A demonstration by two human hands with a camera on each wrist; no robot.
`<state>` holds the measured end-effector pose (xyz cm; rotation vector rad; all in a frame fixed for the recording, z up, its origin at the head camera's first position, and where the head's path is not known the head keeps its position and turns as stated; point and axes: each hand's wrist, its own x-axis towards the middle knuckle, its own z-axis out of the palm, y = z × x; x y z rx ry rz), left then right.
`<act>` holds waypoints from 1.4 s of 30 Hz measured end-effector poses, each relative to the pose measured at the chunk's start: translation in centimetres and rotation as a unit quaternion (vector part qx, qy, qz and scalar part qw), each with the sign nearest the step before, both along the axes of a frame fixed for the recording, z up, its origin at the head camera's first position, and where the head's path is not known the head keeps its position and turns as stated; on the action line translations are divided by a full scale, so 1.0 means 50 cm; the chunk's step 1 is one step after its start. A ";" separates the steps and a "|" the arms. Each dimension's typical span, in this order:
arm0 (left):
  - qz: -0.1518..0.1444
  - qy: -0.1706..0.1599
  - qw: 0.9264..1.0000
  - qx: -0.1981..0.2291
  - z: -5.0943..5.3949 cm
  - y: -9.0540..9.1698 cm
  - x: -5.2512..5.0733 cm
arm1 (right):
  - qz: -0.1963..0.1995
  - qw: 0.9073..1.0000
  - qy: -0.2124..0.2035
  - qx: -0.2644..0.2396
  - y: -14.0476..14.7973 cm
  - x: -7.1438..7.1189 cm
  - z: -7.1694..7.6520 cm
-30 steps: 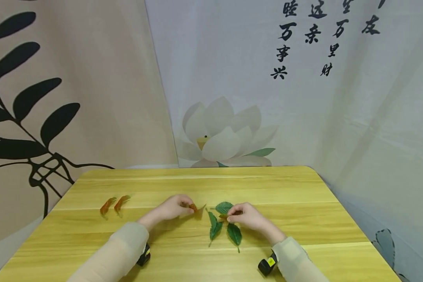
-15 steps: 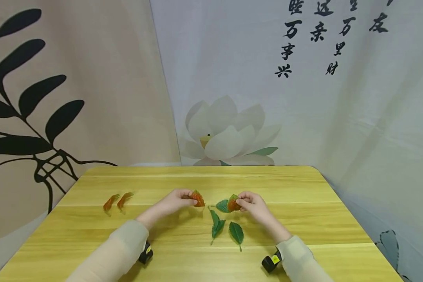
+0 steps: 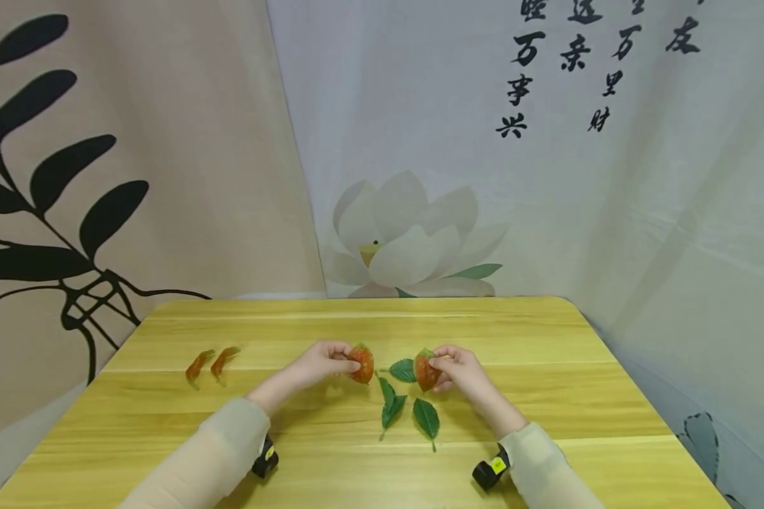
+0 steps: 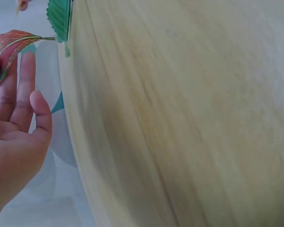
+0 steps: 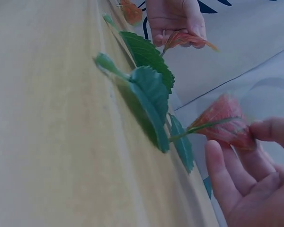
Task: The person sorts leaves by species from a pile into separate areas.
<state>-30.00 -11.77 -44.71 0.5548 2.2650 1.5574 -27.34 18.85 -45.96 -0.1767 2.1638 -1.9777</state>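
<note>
My left hand (image 3: 326,364) pinches a red-orange leaf with a green tip (image 3: 362,365) between thumb and fingers, held up from the wooden table. Just to the right, my right hand (image 3: 463,371) pinches a similar red-orange leaf (image 3: 425,373), its broad face toward the head view. The right wrist view shows that leaf's green midrib and stem (image 5: 213,124). Between and below the hands lie several green serrated leaves: one at the top (image 3: 402,370), an overlapping pair (image 3: 391,406) and one at lower right (image 3: 426,418).
Two curled orange leaves, one (image 3: 197,367) beside the other (image 3: 223,363), lie at the table's left. The light wooden table (image 3: 293,466) ends at a printed curtain (image 3: 229,177) behind. Each wrist carries a black camera.
Both hands have raised their red-orange leaves off the table and turned them face-on to the head view. The right hand has moved slightly up and right. The green leaves stay put.
</note>
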 end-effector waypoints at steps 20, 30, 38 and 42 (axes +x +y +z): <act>0.029 -0.013 0.999 -0.037 0.020 -0.126 0.022 | 0.025 0.994 -0.081 -0.071 0.006 -0.007 -0.019; 0.054 -0.021 0.997 -0.058 0.036 -0.225 0.023 | 0.029 0.991 -0.090 -0.092 0.016 -0.006 -0.032; 0.085 -0.020 0.992 -0.091 0.046 -0.282 0.008 | 0.016 0.988 -0.102 -0.116 0.017 -0.009 -0.038; 0.087 -0.018 0.991 -0.100 0.047 -0.296 0.007 | 0.012 0.988 -0.101 -0.120 0.015 -0.012 -0.040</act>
